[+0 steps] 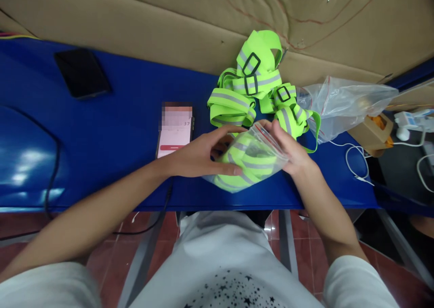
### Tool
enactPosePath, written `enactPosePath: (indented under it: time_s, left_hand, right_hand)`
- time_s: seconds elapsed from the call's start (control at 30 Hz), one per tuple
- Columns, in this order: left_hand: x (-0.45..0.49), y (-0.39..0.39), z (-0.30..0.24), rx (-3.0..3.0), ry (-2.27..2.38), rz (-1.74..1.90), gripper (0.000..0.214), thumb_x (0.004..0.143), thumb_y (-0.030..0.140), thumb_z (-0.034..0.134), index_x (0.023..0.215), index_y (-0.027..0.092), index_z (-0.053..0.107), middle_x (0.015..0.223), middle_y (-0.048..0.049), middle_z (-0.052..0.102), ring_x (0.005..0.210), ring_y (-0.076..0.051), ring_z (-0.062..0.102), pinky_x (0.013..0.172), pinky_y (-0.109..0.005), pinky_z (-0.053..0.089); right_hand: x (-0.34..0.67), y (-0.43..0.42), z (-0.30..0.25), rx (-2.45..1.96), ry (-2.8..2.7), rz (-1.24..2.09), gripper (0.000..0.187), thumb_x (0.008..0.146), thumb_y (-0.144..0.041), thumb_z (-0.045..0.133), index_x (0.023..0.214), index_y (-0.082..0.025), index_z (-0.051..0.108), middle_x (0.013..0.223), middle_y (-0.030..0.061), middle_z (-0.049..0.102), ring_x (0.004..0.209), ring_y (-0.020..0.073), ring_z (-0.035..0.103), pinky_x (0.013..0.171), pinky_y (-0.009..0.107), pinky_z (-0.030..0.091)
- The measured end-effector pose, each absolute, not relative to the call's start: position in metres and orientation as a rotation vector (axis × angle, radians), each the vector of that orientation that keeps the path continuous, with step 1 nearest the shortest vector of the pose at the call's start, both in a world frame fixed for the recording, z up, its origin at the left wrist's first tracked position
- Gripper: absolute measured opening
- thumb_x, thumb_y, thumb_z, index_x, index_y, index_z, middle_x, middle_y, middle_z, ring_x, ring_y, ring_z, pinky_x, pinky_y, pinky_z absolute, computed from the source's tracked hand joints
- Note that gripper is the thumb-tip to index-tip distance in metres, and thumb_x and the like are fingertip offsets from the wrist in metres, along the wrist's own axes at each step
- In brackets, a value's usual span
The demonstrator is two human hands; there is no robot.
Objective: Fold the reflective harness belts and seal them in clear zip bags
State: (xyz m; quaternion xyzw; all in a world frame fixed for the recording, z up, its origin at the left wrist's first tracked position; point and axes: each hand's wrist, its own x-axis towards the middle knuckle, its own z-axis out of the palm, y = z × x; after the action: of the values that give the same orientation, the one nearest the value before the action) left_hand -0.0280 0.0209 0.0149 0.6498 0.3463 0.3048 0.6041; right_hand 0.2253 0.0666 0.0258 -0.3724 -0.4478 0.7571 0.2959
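Between my hands is a clear zip bag (252, 161) with a folded neon-green reflective strap inside, its red-lined zip edge at the upper right. My left hand (206, 152) grips the bag's left side, thumb across the front and fingers curled behind. At the zip end, my right hand (290, 147) holds the bag's edge, with its thumb at the top and the other fingers partly hidden behind the plastic. Just beyond the bag lies a pile of neon-green reflective straps (259, 79) with grey stripes and black buckles.
A lit phone (175, 134) lies by my left forearm on the blue table (132, 113). Farther left is a dark phone-like object (81, 73). To the right are clear plastic bags (349, 102), a white cable (356, 163) and a cardboard box (371, 134). A padded tan panel (135, 27) borders the back.
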Motion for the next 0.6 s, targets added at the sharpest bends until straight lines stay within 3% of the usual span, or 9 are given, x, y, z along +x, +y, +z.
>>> enactPosePath:
  time_s: [0.07,0.17,0.23,0.3,0.37,0.47,0.6]
  left_hand:
    - [-0.024,0.018,0.016,1.434,0.818,0.654,0.092,0.079,0.049,0.089,0.157,0.026,0.044,0.13,-0.0114,0.072,0.113,-0.032,0.072,0.084,-0.034,0.059]
    - [-0.023,0.02,0.015,1.421,0.782,0.71,0.087,0.082,0.05,0.086,0.156,0.025,0.046,0.145,-0.0116,0.065,0.131,-0.034,0.064,0.1,-0.037,0.057]
    - [-0.022,0.023,0.012,1.385,0.777,0.798,0.078,0.086,0.056,0.082,0.15,0.023,0.054,0.151,-0.0109,0.062,0.142,-0.035,0.056,0.112,-0.039,0.051]
    - [-0.021,0.025,0.009,1.283,0.806,0.893,0.071,0.088,0.061,0.077,0.144,0.021,0.061,0.152,-0.0102,0.062,0.145,-0.034,0.054,0.116,-0.039,0.048]
    - [-0.019,0.025,0.006,1.158,0.843,0.969,0.063,0.089,0.06,0.078,0.136,0.02,0.068,0.145,-0.0101,0.068,0.139,-0.033,0.059,0.113,-0.038,0.05]
    - [-0.016,0.025,0.004,1.013,0.879,1.016,0.05,0.085,0.049,0.086,0.123,0.018,0.076,0.13,-0.0093,0.076,0.127,-0.03,0.068,0.106,-0.035,0.055]
    - [-0.016,0.026,0.004,0.91,0.874,1.022,0.041,0.081,0.041,0.089,0.114,0.018,0.081,0.119,-0.0082,0.08,0.116,-0.028,0.073,0.102,-0.034,0.057]
  right_hand:
    - [0.225,0.067,0.026,-0.987,-1.29,1.793,0.062,0.082,-0.08,0.071,0.111,-0.026,0.065,0.086,0.0005,0.069,0.071,0.0156,0.066,0.062,0.027,0.057]
    - [0.226,0.067,0.025,-0.904,-1.536,1.518,0.069,0.085,-0.088,0.059,0.118,-0.027,0.065,0.105,0.0063,0.072,0.094,0.0221,0.071,0.08,0.037,0.062]
    - [0.224,0.065,0.024,-0.843,-1.706,1.382,0.06,0.087,-0.079,0.066,0.116,-0.027,0.068,0.118,0.0073,0.072,0.111,0.0239,0.07,0.093,0.039,0.06]
    - [0.222,0.063,0.024,-0.799,-1.83,1.254,0.043,0.087,-0.065,0.076,0.105,-0.026,0.072,0.119,0.007,0.072,0.115,0.0234,0.068,0.096,0.039,0.059]
    - [0.22,0.061,0.023,-0.802,-1.877,1.143,0.032,0.088,-0.056,0.079,0.092,-0.024,0.073,0.112,0.0069,0.073,0.109,0.0221,0.069,0.092,0.037,0.059]
    - [0.221,0.061,0.022,-0.858,-1.878,1.031,0.031,0.09,-0.05,0.079,0.081,-0.023,0.069,0.102,0.0059,0.073,0.095,0.0191,0.068,0.078,0.033,0.057]
    - [0.224,0.061,0.018,-0.947,-1.861,1.016,0.032,0.095,-0.048,0.075,0.08,-0.022,0.062,0.083,0.0012,0.067,0.071,0.0127,0.059,0.062,0.028,0.047]
